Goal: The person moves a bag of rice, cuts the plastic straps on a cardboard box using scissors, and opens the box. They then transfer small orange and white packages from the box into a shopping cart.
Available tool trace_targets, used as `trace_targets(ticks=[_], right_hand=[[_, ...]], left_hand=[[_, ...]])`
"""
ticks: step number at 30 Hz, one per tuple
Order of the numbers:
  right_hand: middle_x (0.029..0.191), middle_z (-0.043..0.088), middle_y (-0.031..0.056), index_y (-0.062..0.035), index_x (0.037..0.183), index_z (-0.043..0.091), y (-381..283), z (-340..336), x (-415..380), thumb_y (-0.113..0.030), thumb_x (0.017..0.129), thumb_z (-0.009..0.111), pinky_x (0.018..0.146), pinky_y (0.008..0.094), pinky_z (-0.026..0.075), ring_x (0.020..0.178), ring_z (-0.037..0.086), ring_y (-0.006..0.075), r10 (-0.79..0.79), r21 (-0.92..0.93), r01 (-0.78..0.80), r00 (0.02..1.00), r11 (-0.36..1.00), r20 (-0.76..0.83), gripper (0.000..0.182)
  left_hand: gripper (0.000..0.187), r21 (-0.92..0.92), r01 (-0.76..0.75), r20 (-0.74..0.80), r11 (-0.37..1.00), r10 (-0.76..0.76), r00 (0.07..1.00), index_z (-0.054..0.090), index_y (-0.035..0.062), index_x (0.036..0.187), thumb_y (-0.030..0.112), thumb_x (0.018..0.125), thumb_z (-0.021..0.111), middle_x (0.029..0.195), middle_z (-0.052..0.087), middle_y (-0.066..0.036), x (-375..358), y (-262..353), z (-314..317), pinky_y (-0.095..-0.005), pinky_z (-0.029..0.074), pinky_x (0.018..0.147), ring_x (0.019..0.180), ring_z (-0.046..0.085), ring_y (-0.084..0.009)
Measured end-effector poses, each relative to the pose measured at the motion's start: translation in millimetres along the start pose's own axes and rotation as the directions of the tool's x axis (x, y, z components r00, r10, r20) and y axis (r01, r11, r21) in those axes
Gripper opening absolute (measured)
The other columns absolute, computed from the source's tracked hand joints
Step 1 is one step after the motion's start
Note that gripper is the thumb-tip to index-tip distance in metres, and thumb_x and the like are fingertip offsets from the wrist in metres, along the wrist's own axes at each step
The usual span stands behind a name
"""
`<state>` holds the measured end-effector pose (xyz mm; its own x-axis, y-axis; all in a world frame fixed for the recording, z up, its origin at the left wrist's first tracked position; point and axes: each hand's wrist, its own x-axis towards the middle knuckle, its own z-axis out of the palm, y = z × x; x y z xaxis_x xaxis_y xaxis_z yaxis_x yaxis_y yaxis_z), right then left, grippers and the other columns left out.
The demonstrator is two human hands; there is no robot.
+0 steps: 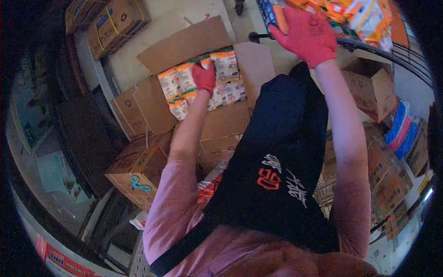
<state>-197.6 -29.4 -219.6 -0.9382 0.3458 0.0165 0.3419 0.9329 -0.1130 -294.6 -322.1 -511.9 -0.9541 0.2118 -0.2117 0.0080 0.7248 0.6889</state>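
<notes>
The left hand [204, 77], in a red glove, reaches down into an open cardboard box [184, 46] and closes its fingers on an orange-and-white packet [206, 62] near the far edge of the packed layer. The right hand [307, 34], also in a red glove, is raised to a rack of goods [369, 18] at the upper right and grips an orange packet [279, 16], of which only a narrow strip shows past the fingers. That rack carries more packets in orange, white and yellow wrappers, heaped together, with a dark rail [383, 53] running below them.

The open box is filled with rows of snack packets [228, 78] lying flat, side by side, in the same orange-and-white wrappers. Its flaps stand open on all sides, the far flap spread wide and the right one [254, 64] just beside the person's dark apron [277, 166], which bears red and white lettering. The box rests on other closed cartons [221, 134] stacked under it.

To the left, a carton with a blue handle mark [138, 177] stands on the floor, well apart from the hands. At the upper left corner, strapped cartons [113, 23] lie near a pale floor. At the right, an open empty-looking brown box [369, 90] sits beside rolled blue and pink bundles [401, 127], with further cartons [390, 180] stacked below them.
</notes>
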Motion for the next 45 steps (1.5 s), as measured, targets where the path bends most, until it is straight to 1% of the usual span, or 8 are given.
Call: trace_targets(ticks=[2, 3, 13, 19, 22, 25, 36, 45], right_hand=[[0.084, 0.06, 0.0127, -0.0071, 0.088, 0.056, -7.6, -6.0, -0.8, -0.04, 0.076, 0.061, 0.073, 0.0407, 0.045, 0.081, 0.059, 0.0314, 0.044, 0.019, -0.044, 0.999, 0.999, 0.032, 0.035], [0.085, 0.059, 0.0123, -0.0074, 0.088, 0.056, -1.9, 7.3, -3.7, -0.037, 0.075, 0.063, 0.071, 0.0416, 0.045, 0.081, 0.058, 0.0325, -0.067, 0.078, 0.086, 0.974, 0.993, -0.215, 0.033], [0.075, 0.056, 0.0148, -0.006, 0.08, 0.056, -26.3, -19.2, 6.7, -0.032, 0.071, 0.067, 0.065, 0.0438, 0.043, 0.075, 0.056, 0.0356, 0.093, 0.109, -0.093, 0.996, 0.99, 0.0, 0.029], [0.073, 0.055, 0.0156, -0.0065, 0.079, 0.055, -21.0, -12.9, 4.2, -0.031, 0.07, 0.068, 0.064, 0.0441, 0.043, 0.073, 0.056, 0.0355, 0.061, 0.202, -0.054, 0.998, 0.978, -0.027, 0.029], [0.073, 0.055, 0.016, -0.0063, 0.078, 0.055, -21.3, -13.5, 3.9, -0.03, 0.07, 0.068, 0.063, 0.0442, 0.042, 0.073, 0.056, 0.0358, 0.063, 0.246, -0.059, 0.998, 0.967, -0.005, 0.028], [0.073, 0.055, 0.0159, -0.0061, 0.078, 0.055, -12.5, -6.7, 3.9, -0.029, 0.07, 0.068, 0.063, 0.0442, 0.043, 0.072, 0.056, 0.036, -0.026, 0.082, 0.031, 0.998, 0.996, -0.063, 0.028], [0.078, 0.056, 0.0168, -0.0047, 0.085, 0.055, -16.1, -2.4, -1.6, -0.033, 0.072, 0.065, 0.068, 0.044, 0.042, 0.077, 0.056, 0.0356, 0.043, 0.064, -0.034, 0.989, 0.997, -0.142, 0.032], [0.077, 0.057, 0.0162, -0.0051, 0.085, 0.056, -24.4, -9.9, 2.6, -0.032, 0.073, 0.065, 0.066, 0.0438, 0.044, 0.075, 0.056, 0.0353, 0.038, 0.076, -0.032, 0.997, 0.997, -0.073, 0.031]], left_hand=[[0.091, 0.264, 0.427, 0.156, 0.865, -0.475, 0.866, 0.043, -0.0068, 0.124, 0.056, 0.064, 0.071, 0.119, 0.053, -0.026, -38.7, 5.0, 0.1, -0.0419, 0.037, 0.099, 0.115, 0.049, -0.036], [0.09, 0.249, 0.396, 0.072, 0.884, -0.425, 0.903, 0.046, -0.0053, 0.119, 0.057, 0.061, 0.073, 0.118, 0.053, -0.026, -48.6, -18.1, 25.0, -0.0418, 0.039, 0.097, 0.114, 0.05, -0.0368], [0.078, 0.073, 0.329, 0.251, 0.942, -0.336, 0.908, 0.052, -0.0053, 0.111, 0.051, 0.062, 0.075, 0.111, 0.059, -0.024, -42.8, -27.3, 36.1, -0.0391, 0.045, 0.09, 0.105, 0.057, -0.0342], [0.07, 0.148, 0.259, 0.626, 0.955, -0.293, 0.723, 0.059, -0.0009, 0.111, 0.05, 0.066, 0.073, 0.109, 0.061, -0.021, -50.4, -58.4, -53.8, -0.0407, 0.047, 0.084, 0.101, 0.059, -0.0327], [0.054, 0.543, 0.048, 0.384, 0.838, -0.298, 0.874, 0.062, 0.0043, 0.104, 0.046, 0.07, 0.07, 0.105, 0.063, -0.018, -56.0, -122.4, -98.3, -0.042, 0.047, 0.082, 0.1, 0.059, -0.0324], [0.063, 0.681, 0.206, -0.033, 0.702, -0.251, 0.967, 0.061, 0.0017, 0.102, 0.055, 0.069, 0.067, 0.1, 0.065, -0.017, -42.1, -117.9, -148.1, -0.0424, 0.049, 0.08, 0.093, 0.062, -0.0328], [0.056, 0.614, 0.522, -0.023, 0.592, -0.648, 0.761, 0.067, 0.0032, 0.097, 0.053, 0.082, 0.046, 0.104, 0.064, -0.018, -36.0, -163.8, -87.3, -0.0421, 0.048, 0.083, 0.099, 0.061, -0.0335], [0.044, 0.596, -0.05, 0.369, 0.801, -0.218, 0.903, 0.064, 0.007, 0.097, 0.047, 0.08, 0.057, 0.088, 0.065, -0.02, -124.3, -39.9, -104.2, -0.0455, 0.049, 0.073, 0.083, 0.063, -0.0359]])
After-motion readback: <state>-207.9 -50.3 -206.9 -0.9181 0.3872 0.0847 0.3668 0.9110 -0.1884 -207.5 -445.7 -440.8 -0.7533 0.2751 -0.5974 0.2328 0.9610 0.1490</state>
